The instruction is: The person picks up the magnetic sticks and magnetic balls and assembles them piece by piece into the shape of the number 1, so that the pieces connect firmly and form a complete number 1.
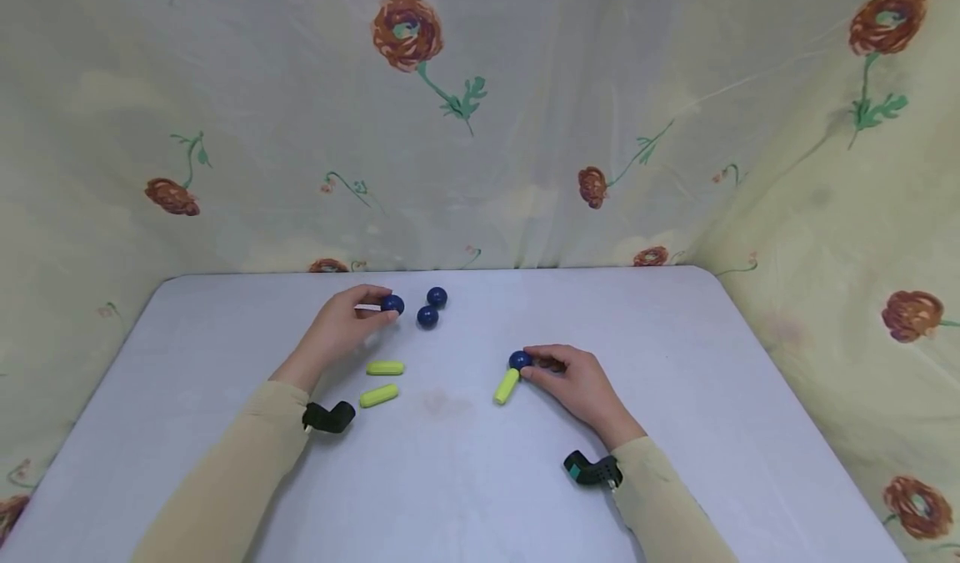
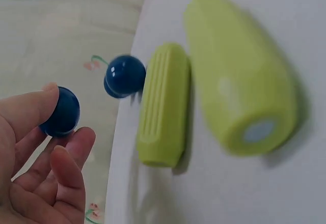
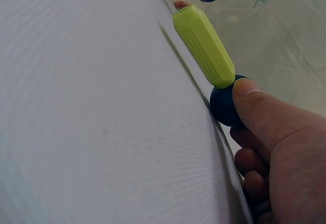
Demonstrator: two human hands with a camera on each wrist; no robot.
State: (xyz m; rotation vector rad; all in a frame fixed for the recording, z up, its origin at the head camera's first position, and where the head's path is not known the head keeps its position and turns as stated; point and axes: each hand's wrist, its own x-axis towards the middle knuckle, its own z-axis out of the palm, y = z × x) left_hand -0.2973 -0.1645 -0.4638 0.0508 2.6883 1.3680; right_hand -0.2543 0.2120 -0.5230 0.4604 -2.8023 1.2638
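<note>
right of centre, the right hand [image 1: 581,386] pinches 1 blue ball [image 1: 519,360] touching 1 green rod [image 1: 506,387], which slants lower left; the left hand [image 1: 339,327] pinches another ball [image 1: 392,304].

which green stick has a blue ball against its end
The green stick at the right hand: its far end meets the blue ball that hand pinches. The other two sticks lie nearer the left hand, apart from any ball.
</note>
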